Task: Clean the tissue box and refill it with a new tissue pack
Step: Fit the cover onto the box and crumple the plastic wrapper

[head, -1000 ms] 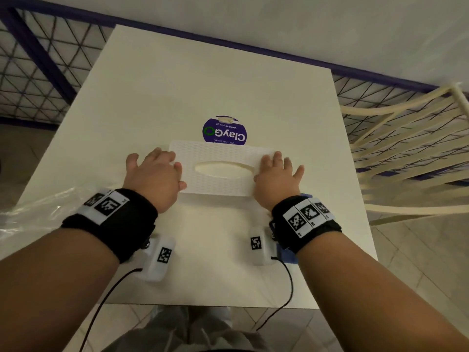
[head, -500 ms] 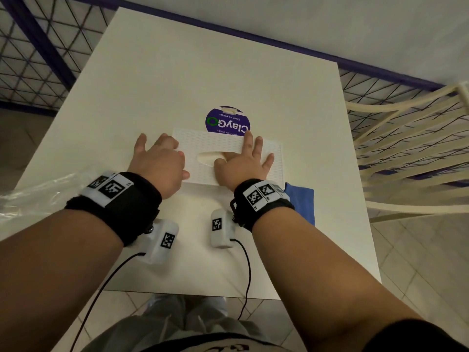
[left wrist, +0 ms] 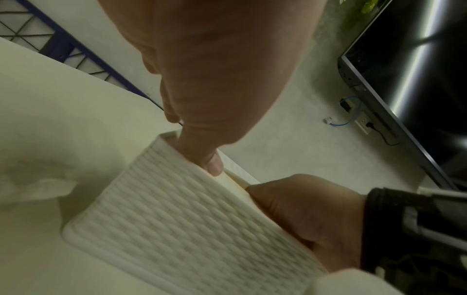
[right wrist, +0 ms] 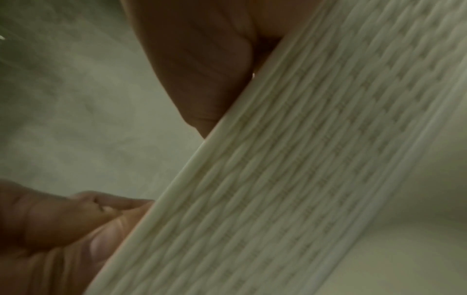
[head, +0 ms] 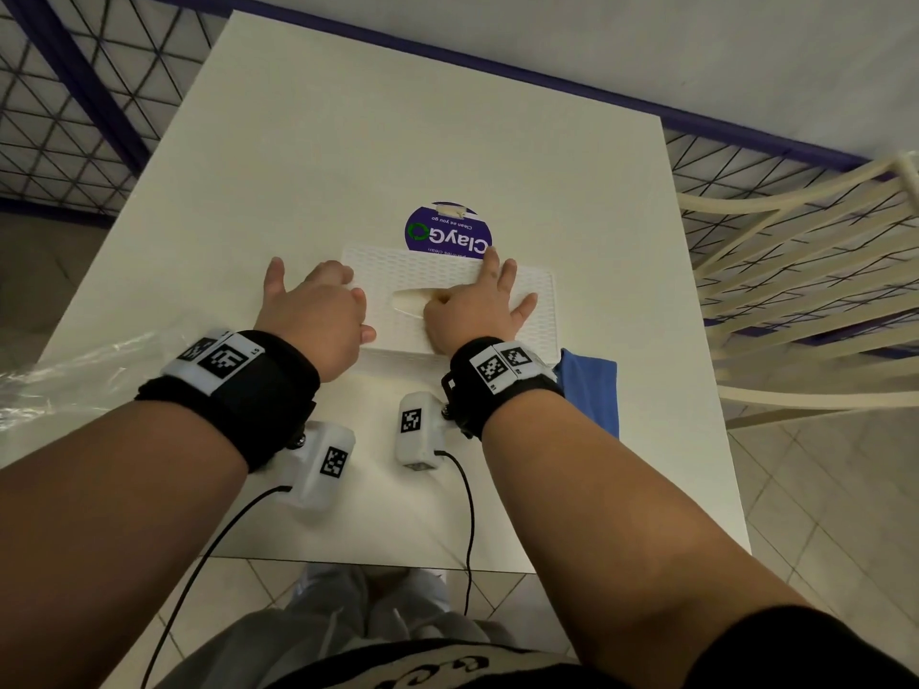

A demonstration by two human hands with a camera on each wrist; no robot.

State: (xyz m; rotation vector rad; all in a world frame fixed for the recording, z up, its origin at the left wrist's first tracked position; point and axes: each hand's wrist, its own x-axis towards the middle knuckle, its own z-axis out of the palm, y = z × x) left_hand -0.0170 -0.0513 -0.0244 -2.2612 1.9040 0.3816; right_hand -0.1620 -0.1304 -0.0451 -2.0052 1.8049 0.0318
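Note:
The white tissue box [head: 532, 295], with a woven pattern and an oval slot in its lid, lies in the middle of the table. My left hand [head: 318, 305] grips its left end, the fingers bent over the far corner. In the left wrist view the thumb [left wrist: 213, 163] presses on the box's [left wrist: 177, 219] upper edge. My right hand [head: 477, 305] lies on the lid beside the slot, with the fingers spread and straight. The right wrist view shows only the box's [right wrist: 303, 159] blurred weave and fingers at its edge. No tissue shows in the slot.
A blue cloth [head: 594, 385] lies on the table at the box's near right corner. Clear plastic wrap [head: 74, 375] hangs at the table's left edge. A round purple sticker [head: 447, 231] is behind the box. A cream slatted chair [head: 805, 271] stands at the right.
My right hand has slid from the box's right end to the middle of the lid, next to the slot, uncovering the blue cloth. My left hand stays at the left end.

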